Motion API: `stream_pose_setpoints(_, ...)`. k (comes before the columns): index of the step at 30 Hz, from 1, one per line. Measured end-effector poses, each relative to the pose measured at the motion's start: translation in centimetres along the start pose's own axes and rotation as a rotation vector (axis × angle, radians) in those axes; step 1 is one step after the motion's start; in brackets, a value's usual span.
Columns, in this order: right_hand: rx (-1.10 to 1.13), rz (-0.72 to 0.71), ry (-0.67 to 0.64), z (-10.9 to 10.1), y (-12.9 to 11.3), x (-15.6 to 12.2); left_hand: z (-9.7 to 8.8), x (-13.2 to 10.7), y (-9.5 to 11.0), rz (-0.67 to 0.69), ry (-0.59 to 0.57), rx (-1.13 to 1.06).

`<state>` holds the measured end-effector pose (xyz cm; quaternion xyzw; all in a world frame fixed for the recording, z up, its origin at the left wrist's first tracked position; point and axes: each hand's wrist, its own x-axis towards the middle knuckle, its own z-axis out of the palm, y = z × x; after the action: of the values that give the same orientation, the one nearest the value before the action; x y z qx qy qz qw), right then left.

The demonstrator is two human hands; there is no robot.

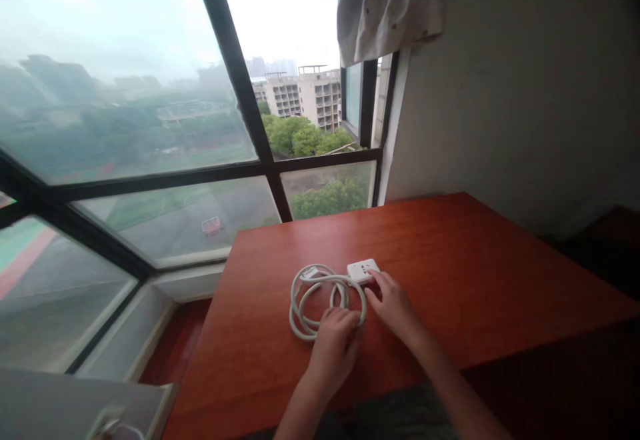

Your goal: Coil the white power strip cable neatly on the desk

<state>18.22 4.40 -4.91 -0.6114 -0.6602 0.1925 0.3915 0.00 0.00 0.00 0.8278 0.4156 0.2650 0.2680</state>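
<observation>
A white power strip (pixel 363 270) lies on a red-brown wooden table (pixel 475 260), with its white cable (pixel 313 293) coiled in loops to its left. My left hand (pixel 335 343) rests on the near side of the coil, its fingers curled over the cable. My right hand (pixel 395 303) lies just in front of the power strip, fingertips touching its near edge, fingers fairly flat and together.
A large dark-framed window (pixel 240 80) runs along the table's left and far side, looking out on buildings and trees. A curtain (pixel 387 7) hangs at the top. A plain wall (pixel 525 80) stands at the right. A pale ledge (pixel 80 403) with a white object sits at the lower left.
</observation>
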Motion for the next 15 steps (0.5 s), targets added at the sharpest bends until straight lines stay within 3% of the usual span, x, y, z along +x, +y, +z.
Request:
stream_pose_setpoints(3, 0.052, 0.016, -0.016, 0.2, 0.0, 1.8, -0.7, -0.4, 0.4, 0.032, -0.075, 0.113)
stream_pose_setpoints(7, 0.238, 0.04, -0.147, -0.2, -0.6, 3.9, -1.5, -1.0, 0.8, 0.016, -0.088, 0.157)
stream_pose_setpoints(12, 0.339, 0.046, -0.198, -0.9, -1.9, 4.4, -2.2, -1.9, 0.0, -0.009, -0.027, 0.049)
stream_pose_setpoints(15, 0.378, 0.057, -0.2, -1.2, -2.6, 4.1, -2.2, -2.4, -1.5, -0.074, 0.081, 0.067)
